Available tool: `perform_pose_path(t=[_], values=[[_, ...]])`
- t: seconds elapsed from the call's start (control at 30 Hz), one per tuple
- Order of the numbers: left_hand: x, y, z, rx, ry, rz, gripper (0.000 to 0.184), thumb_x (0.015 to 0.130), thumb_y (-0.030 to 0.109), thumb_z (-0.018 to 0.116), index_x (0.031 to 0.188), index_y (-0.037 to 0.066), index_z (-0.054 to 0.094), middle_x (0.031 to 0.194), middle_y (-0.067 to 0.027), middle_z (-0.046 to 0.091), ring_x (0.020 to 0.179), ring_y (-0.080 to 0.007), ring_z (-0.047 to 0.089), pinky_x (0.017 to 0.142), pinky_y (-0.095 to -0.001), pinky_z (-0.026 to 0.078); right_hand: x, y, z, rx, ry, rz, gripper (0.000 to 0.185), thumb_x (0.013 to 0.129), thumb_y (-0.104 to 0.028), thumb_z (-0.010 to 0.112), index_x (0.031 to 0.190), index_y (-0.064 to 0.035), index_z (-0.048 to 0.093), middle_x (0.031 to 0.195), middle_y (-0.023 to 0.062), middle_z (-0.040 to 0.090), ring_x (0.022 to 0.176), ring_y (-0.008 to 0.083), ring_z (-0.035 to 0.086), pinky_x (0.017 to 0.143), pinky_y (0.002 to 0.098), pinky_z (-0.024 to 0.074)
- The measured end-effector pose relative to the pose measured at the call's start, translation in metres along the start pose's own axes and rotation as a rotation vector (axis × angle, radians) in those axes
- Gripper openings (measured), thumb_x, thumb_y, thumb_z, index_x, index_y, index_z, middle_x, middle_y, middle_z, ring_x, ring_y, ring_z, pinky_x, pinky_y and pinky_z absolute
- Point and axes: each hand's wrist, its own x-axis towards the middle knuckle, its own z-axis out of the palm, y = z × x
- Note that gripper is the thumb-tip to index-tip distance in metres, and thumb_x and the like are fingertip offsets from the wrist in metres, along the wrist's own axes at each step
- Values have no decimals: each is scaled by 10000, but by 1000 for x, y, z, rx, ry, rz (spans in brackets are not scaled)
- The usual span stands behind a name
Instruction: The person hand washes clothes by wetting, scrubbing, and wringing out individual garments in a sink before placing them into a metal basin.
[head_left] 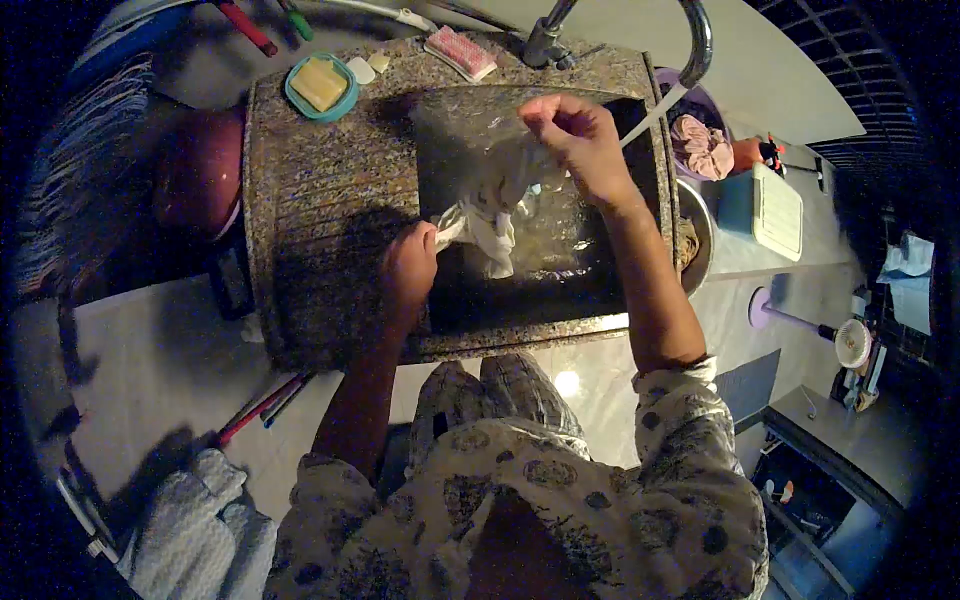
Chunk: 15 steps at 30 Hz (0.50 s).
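Over the dark basin of a speckled stone sink [330, 180], my left hand [408, 265] is closed on one end of a wet white cloth [490, 235]. The cloth hangs bunched in the basin, its upper part blurred. My right hand [585, 145] is raised above the basin's right half, fingers pinched together; what they hold, if anything, I cannot make out. Water [645, 125] streams from the curved tap [700, 50] to the right of that hand.
A yellow soap bar [321, 84] in a teal dish [347, 103] and a pink brush [460, 53] lie along the back edge. At the right stand a purple tub with a pink scrunchie [702, 147], a metal bowl [705, 235] and a lidded container [777, 212].
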Motion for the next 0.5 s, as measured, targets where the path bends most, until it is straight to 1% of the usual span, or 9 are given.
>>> perform_pose_path(t=[0.07, 0.1, 0.17, 0.2, 0.37, 0.43, 0.47, 0.5], values=[[3, 9, -8, 107, -59, 13, 279, 911, 219, 660, 1144, 66, 641, 1136, -213, 659, 1018, -414, 637, 838, -465, 520, 2, -46, 14, -38, -94, -47, 107, 924, -58, 662, 1008, 2, 689, 1020, 34, 695, 960, 108, 628, 925, 269, 487], [6, 20, -16, 9, 1, 89, 315, 897, 227, 679, 1160, 61, 629, 1164, -209, 646, 1045, -405, 627, 857, -458, 514, 1, -69, 22, -57, -142, -66, 99, 924, -60, 669, 1004, -4, 683, 1016, 29, 689, 954, 107, 623, 926, 264, 482], [24, 47, -33, -186, 127, 250, 391, 870, 244, 716, 1191, 50, 605, 1220, -201, 619, 1098, -388, 608, 896, -443, 503, 0, -107, 33, -85, -165, -106, 89, 918, -53, 665, 990, -6, 688, 1016, 32, 694, 947, 107, 626, 912, 264, 486], [34, 56, -33, -530, 17, 78, 438, 858, 237, 734, 1206, 16, 586, 1216, -178, 621, 1158, -344, 588, 954, -410, 475, 1, -122, 36, -108, -183, -143, 101, 914, -48, 659, 997, 0, 690, 1019, 37, 700, 956, 111, 630, 915, 269, 489], [64, 101, -63, -769, -103, 154, 356, 888, 155, 657, 1188, -28, 600, 1176, -144, 650, 1108, -247, 584, 957, -368, 459, 4, -169, 43, -66, -227, -230, 102, 904, -46, 651, 988, -1, 685, 1018, 36, 705, 942, 100, 628, 897, 257, 491], [69, 115, -79, -856, -158, 179, 328, 900, 123, 626, 1180, -46, 606, 1160, -131, 661, 1088, -208, 583, 958, -351, 452, 6, -163, 35, -138, -178, -218, 103, 912, -55, 644, 1003, -15, 671, 980, 17, 692, 893, 85, 616, 840, 239, 485], [70, 118, -85, -712, -180, 94, 324, 914, 116, 608, 1190, -52, 609, 1180, -136, 658, 1096, -211, 587, 970, -344, 446, 5, -158, 31, -154, -141, -206, 102, 915, -57, 640, 1006, -22, 668, 957, 5, 683, 863, 76, 607, 804, 231, 482], [77, 108, -78, -728, -163, 97, 312, 922, 132, 612, 1178, -48, 610, 1146, -122, 659, 1057, -201, 588, 941, -339, 452, 4, -151, 27, -167, -106, -190, 100, 919, -59, 636, 1010, -28, 666, 934, -6, 674, 833, 67, 598, 768, 223, 479]])
